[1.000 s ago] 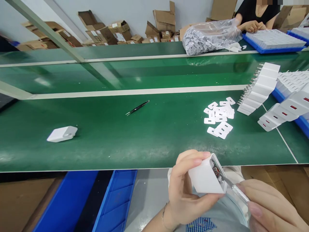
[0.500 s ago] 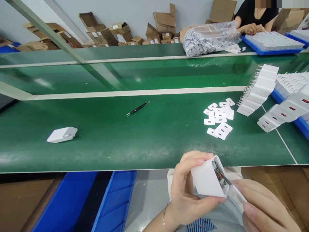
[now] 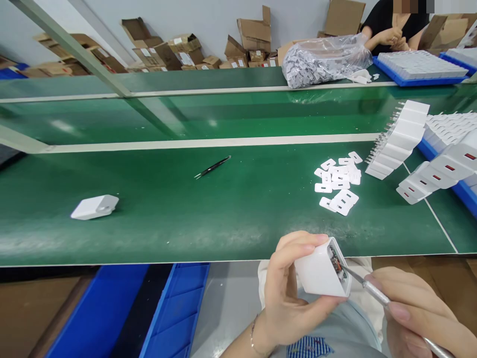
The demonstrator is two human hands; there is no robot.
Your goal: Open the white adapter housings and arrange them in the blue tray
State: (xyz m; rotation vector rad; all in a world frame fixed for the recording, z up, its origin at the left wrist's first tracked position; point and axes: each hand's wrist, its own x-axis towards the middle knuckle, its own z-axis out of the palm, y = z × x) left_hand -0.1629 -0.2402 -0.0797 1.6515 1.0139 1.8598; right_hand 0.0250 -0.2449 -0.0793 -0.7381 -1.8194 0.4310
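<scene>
My left hand (image 3: pixel 290 293) is wrapped round a white charger (image 3: pixel 320 273), thumb below and fingers on top. The charger's open end faces right and shows a circuit board and small parts inside. Between the thumb and fingers of my right hand (image 3: pixel 417 308) is a slim silver-handled tool (image 3: pixel 376 292) with a thin pointed tip. That tip lies at the charger's open end; whether it touches the parts inside I cannot tell. Beyond my hands lies a loose pile of white slotted cover plates (image 3: pixel 340 176).
Black tweezers (image 3: pixel 213 167) lie mid-bench, and another white charger (image 3: pixel 95 207) lies left. Rows of pronged chargers (image 3: pixel 400 139) and port-faced chargers (image 3: pixel 441 174) stand right, near a blue tray (image 3: pixel 467 196). Across the bench, a person (image 3: pixel 395 32) sits by a full plastic bag (image 3: pixel 324 59).
My right hand has shifted right and slightly down, and the tool has swung so more of its handle shows. The charger has barely moved. The person opposite has raised their hands.
</scene>
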